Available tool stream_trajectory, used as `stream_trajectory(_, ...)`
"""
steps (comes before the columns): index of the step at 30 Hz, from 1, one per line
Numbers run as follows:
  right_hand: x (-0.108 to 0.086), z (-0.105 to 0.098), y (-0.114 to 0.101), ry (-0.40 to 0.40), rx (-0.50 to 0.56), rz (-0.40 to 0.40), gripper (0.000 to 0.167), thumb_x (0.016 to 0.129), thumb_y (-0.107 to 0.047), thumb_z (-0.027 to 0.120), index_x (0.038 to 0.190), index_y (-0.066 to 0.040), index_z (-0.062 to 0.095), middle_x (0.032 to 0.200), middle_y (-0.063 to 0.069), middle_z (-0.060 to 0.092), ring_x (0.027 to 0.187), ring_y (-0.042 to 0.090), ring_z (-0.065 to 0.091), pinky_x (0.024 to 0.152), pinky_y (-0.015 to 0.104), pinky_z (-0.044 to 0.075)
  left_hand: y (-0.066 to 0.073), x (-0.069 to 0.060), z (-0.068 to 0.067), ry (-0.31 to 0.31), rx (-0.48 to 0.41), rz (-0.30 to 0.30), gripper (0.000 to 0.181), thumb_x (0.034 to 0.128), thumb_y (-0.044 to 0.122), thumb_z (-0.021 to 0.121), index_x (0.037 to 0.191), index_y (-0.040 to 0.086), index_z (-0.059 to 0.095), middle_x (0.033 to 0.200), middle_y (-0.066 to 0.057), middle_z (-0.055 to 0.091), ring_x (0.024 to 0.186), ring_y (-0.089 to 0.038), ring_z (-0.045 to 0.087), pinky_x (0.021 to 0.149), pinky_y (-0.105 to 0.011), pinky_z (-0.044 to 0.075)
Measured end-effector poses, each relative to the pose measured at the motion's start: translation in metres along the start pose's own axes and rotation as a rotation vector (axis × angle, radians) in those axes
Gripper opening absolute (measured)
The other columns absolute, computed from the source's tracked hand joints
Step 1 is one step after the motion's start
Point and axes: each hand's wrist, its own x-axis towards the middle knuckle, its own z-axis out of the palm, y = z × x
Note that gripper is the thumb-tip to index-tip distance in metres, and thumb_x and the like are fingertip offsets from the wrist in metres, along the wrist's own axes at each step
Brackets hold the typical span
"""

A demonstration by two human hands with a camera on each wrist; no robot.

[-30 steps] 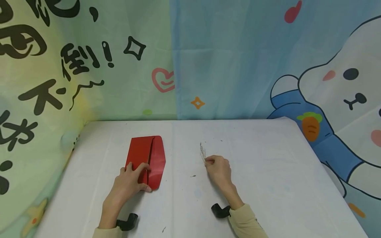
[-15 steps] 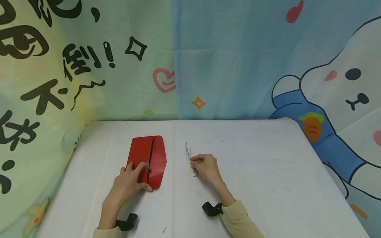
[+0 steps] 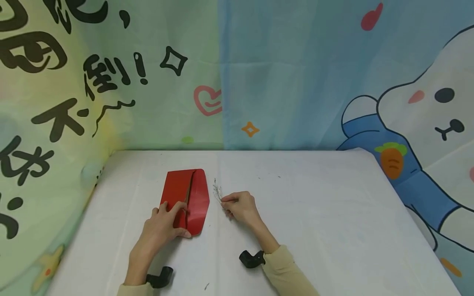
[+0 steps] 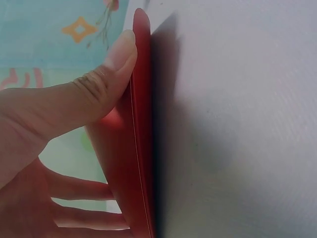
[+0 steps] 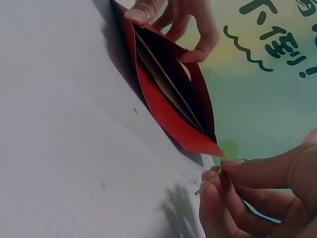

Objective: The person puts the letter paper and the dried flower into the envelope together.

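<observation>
A red paper envelope (image 3: pixel 175 187) lies on the table's left half, its flap folded out to the right. My left hand (image 3: pixel 157 228) grips it near its lower end, thumb at the near edge and index finger at the mouth. In the right wrist view the envelope (image 5: pixel 163 115) gapes, with a pale sheet (image 5: pixel 166 85) inside. My right hand (image 3: pixel 242 207) pinches a thin dried sprig (image 3: pixel 217 190) between thumb and fingertips, just right of the flap. The sprig's cut stem (image 5: pixel 210 180) pokes out below those fingertips; its tip appears blurred in the left wrist view.
The white table (image 3: pixel 333 213) carries small dark plant bits, one a thin fragment (image 3: pixel 206 286) near the front edge. A printed cloth (image 3: pixel 289 74) hangs behind and along the left. Black wrist mounts (image 3: pixel 252 259) sit at both wrists.
My right hand has moved left with the sprig, from the table's middle to beside the envelope flap. The left hand and envelope have stayed in place, while the head view has shifted slightly.
</observation>
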Motion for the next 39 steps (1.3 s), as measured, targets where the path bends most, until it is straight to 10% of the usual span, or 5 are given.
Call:
stream_trajectory(15,0.020,0.031,-0.016,-0.196,0.206,0.095,0.018,0.094,-0.006,0.072,0.107,0.007,0.076,0.081,0.014,0.075,0.060,0.008,0.065,0.059,0.025,0.059,-0.001,0.002,0.000,0.000,0.019,0.016,0.072,0.0693,0.039,0.094,0.130,0.024,0.058,0.140,-0.037,0.047,0.115,-0.054,0.052,0.073,-0.057,0.055)
stream_trajectory(39,0.031,0.066,-0.028,-0.203,0.211,0.123,0.013,0.093,-0.001,0.071,0.099,0.009,0.077,0.081,0.020,0.076,0.054,0.015,0.069,0.058,0.030,0.061,-0.003,0.003,0.002,0.003,0.030,0.018,0.070,0.0691,0.040,0.094,0.127,0.023,0.058,0.138,-0.036,0.049,0.114,-0.053,0.053,0.073,-0.060,0.055)
